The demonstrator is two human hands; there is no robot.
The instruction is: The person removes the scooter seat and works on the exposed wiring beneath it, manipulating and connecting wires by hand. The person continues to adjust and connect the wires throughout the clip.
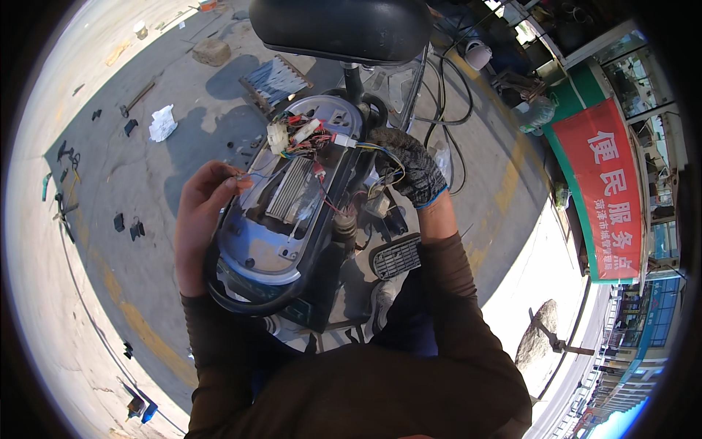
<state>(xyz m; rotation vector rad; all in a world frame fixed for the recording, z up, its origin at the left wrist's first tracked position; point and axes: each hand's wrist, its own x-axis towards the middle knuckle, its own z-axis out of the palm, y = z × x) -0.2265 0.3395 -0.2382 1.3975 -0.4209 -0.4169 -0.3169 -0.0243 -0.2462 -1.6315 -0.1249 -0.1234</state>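
Thumb and fingertips of my bare left hand (210, 196) pinch the end of a thin blue wire (265, 175). My right hand (413, 168), in a dark knitted glove, is closed by a bundle of yellow and blue wires (380, 148). These run to a white plug connector (344, 140). Between my hands is the opened footboard of an electric scooter (256, 249), with a ribbed metal controller box (292, 192) in it. A tangle of coloured wires with connectors (296, 135) lies at its far end. What the gloved fingers grip is partly hidden.
The black scooter seat (342, 29) juts in at the top. A black pedal-like grate (395, 256) lies by my right knee. A hammer (136, 99), crumpled paper (162, 123) and a rock (211, 52) are on the ground at left. Black cables (442, 95) and a red banner (598, 190) are at right.
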